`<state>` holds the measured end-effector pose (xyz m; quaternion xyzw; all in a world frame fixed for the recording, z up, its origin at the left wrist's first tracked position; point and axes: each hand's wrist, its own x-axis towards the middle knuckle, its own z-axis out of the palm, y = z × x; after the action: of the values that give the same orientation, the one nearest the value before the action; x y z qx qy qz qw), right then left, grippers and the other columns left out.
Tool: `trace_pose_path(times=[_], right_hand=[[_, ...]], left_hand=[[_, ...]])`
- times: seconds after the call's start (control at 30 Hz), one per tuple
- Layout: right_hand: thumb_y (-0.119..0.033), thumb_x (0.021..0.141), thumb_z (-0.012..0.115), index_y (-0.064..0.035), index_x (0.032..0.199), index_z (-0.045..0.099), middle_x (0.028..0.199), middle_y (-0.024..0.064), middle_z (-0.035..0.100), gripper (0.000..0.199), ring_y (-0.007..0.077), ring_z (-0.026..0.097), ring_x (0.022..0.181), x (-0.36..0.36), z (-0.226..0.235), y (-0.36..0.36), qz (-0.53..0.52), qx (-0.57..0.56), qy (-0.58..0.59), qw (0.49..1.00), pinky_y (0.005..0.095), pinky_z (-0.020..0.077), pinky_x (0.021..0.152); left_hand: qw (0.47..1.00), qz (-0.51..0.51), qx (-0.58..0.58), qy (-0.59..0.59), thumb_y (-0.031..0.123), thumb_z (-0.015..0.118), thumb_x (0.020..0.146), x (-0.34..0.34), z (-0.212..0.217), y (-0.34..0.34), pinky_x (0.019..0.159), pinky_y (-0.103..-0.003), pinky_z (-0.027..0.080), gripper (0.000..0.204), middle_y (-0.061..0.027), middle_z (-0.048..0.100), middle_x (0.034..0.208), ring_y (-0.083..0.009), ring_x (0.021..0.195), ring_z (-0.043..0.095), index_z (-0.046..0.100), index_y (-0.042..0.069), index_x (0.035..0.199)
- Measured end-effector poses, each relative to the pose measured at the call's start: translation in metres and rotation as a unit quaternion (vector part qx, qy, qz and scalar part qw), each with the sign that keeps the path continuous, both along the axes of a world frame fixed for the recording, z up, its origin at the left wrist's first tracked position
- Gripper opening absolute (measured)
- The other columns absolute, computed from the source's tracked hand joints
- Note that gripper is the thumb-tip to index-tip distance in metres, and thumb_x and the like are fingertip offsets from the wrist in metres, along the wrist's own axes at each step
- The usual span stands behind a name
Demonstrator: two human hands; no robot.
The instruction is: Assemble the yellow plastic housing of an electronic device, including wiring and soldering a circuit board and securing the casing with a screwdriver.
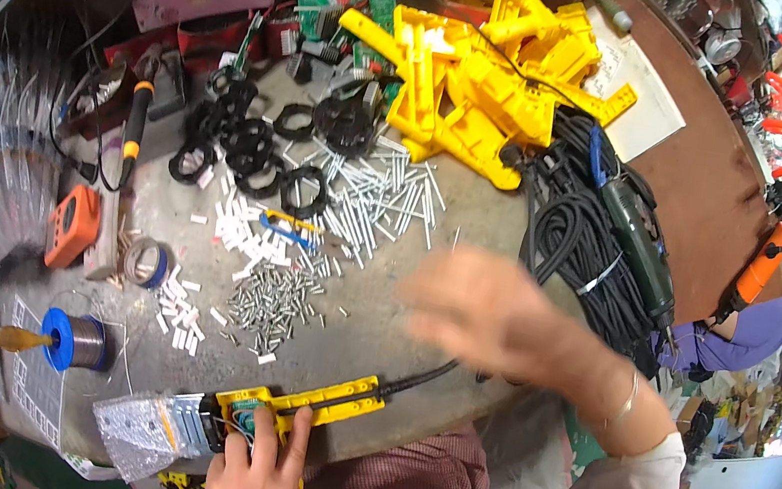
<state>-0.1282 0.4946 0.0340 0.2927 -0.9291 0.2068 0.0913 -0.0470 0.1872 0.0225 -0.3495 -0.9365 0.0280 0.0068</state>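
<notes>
At the near edge of the bench, my left hand (258,478) holds an open yellow plastic housing (363,397), its fingers pressing on the parts inside. A black cable (422,376) runs along the housing and out at its right end. Part of a green circuit board (242,412) shows beside my fingers. On the left, a metal part in bubble wrap (139,430) joins the housing. Above the bench to the right, my right hand (473,302) is smeared by motion, so its fingers are unclear. A pile of small screws (272,308) lies to its left.
Long metal screws (388,199), white sleeves (247,228) and black rings (254,148) lie mid-bench. Yellow housings (494,93) and coiled black cables (564,235) fill the back. A green power screwdriver (635,236) rests right; a solder spool (78,342) stands left. Another person's purple sleeve (757,330) is far right.
</notes>
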Motion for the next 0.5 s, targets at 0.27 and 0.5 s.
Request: trace_pose_path(times=[0.27, 0.5], right_hand=[[-0.015, 0.089, 0.054, -0.0041, 0.103, 0.061, 0.093, 0.0158, 0.070, 0.018, 0.0329, 0.070, 0.084, -0.212, -0.008, 0.020, -0.396, 0.186, 0.101, 0.893, 0.0446, 0.0559, 0.072], [-0.021, 0.077, 0.069, 0.0003, 0.113, 0.051, 0.086, 0.0240, 0.066, 0.046, 0.0348, 0.068, 0.081, -0.162, 0.056, 0.011, -0.417, -0.017, 0.291, 0.861, 0.0461, 0.0533, 0.067]], left_hand=[[0.999, -0.030, -0.005, 0.021, 0.016, 0.061, 0.072, -0.004, 0.002, 0.012, 0.058, -0.032, 0.050, 0.068, -0.0218, 0.055, 0.128, -0.0307, 0.083, 0.056, 0.053, 0.013, 0.139], [0.996, -0.043, 0.003, 0.082, 0.016, 0.058, 0.077, -0.013, -0.007, 0.011, 0.050, -0.024, 0.043, 0.055, -0.0163, 0.058, 0.118, -0.0189, 0.074, 0.050, 0.061, 0.013, 0.132]])
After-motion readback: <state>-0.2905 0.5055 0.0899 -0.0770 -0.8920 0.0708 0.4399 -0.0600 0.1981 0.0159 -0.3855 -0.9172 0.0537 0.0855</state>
